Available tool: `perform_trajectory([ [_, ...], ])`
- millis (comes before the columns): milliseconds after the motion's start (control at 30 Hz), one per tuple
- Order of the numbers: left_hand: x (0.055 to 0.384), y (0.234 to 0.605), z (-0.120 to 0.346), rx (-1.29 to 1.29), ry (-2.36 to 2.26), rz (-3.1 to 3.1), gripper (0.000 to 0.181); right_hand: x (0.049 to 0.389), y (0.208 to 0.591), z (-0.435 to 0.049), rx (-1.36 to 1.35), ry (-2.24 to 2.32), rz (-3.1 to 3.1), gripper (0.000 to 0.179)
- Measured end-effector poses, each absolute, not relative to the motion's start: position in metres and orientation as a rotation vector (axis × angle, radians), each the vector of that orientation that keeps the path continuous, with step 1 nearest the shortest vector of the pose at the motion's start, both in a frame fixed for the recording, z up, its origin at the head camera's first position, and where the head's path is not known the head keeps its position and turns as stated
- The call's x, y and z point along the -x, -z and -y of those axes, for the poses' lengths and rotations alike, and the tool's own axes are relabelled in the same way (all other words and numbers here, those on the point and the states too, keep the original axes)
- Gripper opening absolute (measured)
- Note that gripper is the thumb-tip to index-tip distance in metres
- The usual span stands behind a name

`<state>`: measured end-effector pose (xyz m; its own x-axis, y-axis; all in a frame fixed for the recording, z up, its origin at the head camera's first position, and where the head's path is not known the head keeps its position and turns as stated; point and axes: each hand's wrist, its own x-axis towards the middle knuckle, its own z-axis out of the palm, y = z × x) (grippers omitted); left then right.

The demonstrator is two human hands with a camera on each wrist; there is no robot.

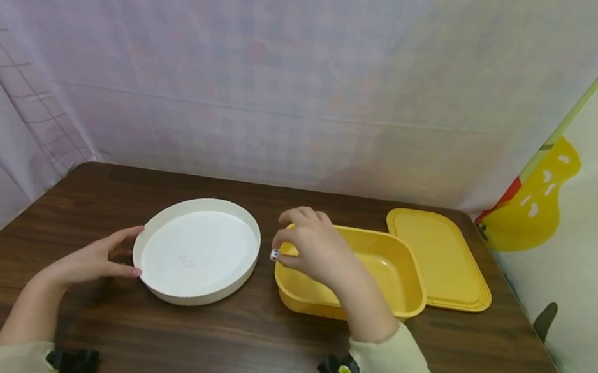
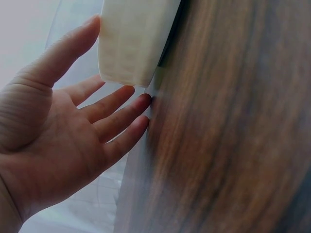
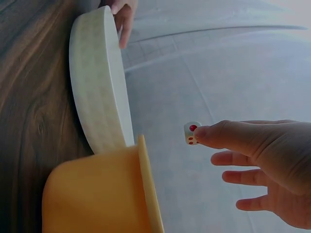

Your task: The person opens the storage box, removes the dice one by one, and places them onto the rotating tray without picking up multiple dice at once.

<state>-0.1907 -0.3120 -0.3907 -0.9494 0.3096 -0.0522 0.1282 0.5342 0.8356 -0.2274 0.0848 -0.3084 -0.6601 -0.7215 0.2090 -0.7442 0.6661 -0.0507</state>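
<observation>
Fingers of the right hand [image 1: 318,251] pinch a small cubic die [image 1: 274,254] in the head view, where it appears just left of the rim of a yellow tub [image 1: 379,269], its dark marks too small to count. The tub's long axis runs left to right on the counter [image 1: 182,349], covering part of a yellow lid [image 1: 439,259]. The left wrist view shows the left hand [image 2: 58,131] with loosely extended fingers, thumb touching a white tray [image 2: 136,41] cut off above. The right wrist view reveals the die raised above the rim, one large red dot facing the camera, the thumb hiding its edge.
</observation>
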Motion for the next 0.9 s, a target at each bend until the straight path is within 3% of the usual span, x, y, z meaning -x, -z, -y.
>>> perform_trajectory([
  [900,0.191,0.390,0.311,-0.376,-1.367,-2.584,0.089,0.237,0.316,-0.031,-1.249,-0.116,2.758,0.013],
])
